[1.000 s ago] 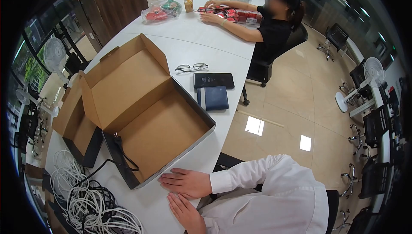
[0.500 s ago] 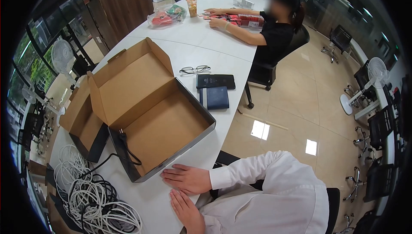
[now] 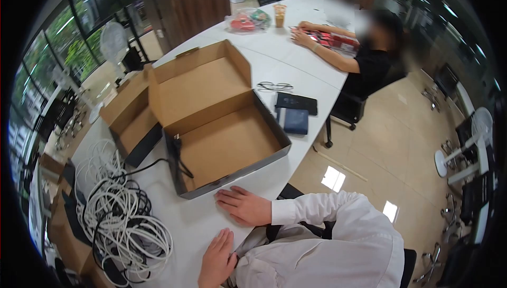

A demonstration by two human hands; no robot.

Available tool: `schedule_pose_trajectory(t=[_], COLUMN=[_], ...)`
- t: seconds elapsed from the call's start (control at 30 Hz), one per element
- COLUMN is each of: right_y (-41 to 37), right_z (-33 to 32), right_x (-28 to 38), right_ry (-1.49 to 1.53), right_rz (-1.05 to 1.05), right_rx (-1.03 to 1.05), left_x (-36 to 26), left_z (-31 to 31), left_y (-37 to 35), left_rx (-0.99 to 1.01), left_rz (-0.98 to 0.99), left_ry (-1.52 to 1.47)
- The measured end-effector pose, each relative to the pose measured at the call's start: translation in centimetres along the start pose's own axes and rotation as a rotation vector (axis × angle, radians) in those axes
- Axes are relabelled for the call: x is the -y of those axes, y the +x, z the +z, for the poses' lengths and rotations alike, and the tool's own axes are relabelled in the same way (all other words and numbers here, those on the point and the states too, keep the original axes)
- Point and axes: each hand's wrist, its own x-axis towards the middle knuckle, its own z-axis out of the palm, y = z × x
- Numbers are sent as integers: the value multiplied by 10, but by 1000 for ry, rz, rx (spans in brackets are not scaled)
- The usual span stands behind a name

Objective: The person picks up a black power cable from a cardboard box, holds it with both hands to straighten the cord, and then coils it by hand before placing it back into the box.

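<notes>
My right hand (image 3: 244, 206) lies flat on the white table (image 3: 174, 230), fingers stretched out, just in front of an open cardboard box (image 3: 227, 150). My left hand (image 3: 217, 259) rests nearer to my body at the table's edge, its fingers straight and holding nothing. The box has a brown inside and dark outer walls, its lid folded back. A black cable with a plug (image 3: 178, 148) hangs over its left wall into it. Left of my hands lies a tangled heap of white and black cables (image 3: 127, 219).
A smaller open box (image 3: 129, 119) stands behind the cables. Glasses (image 3: 274, 86), a black phone (image 3: 297, 102) and a blue wallet (image 3: 293, 121) lie right of the large box. Farther off are a drink cup (image 3: 279, 16), a plastic bag (image 3: 248, 21) and a seated person (image 3: 375, 50) handling red items.
The view has turned, so the table and boxes appear farther right and higher. My left hand has drawn apart from my right hand. Both still rest at the table.
</notes>
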Motion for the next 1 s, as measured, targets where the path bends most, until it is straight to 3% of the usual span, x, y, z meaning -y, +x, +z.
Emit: schedule_pose_trajectory(t=[0.17, 0.2, 0.47, 0.77, 0.9, 1.0], right_y=[0, -1, 12, 27, 15, 10], right_z=[1, 1, 1, 0, 6, 10], right_x=[-2, -3, 0, 20, 18, 18], right_ry=[-25, -38, -58, 72, 36, 41], right_rz=[-30, -47, -227, -348, -333, -260], right_rx=[48, 43, 103, 145, 154, 79], left_x=[5, 3, -7, -8, 1, 15], left_z=[-43, -49, -99, -129, -98, -63], left_y=[-40, -45, -89, -83, -60, -41], left_rx=[129, -38, -489, -703, -590, -408], left_rz=[-42, 11, -208, -332, -268, -189], left_ry=[-147, -145, 66, 438, 385, 186])
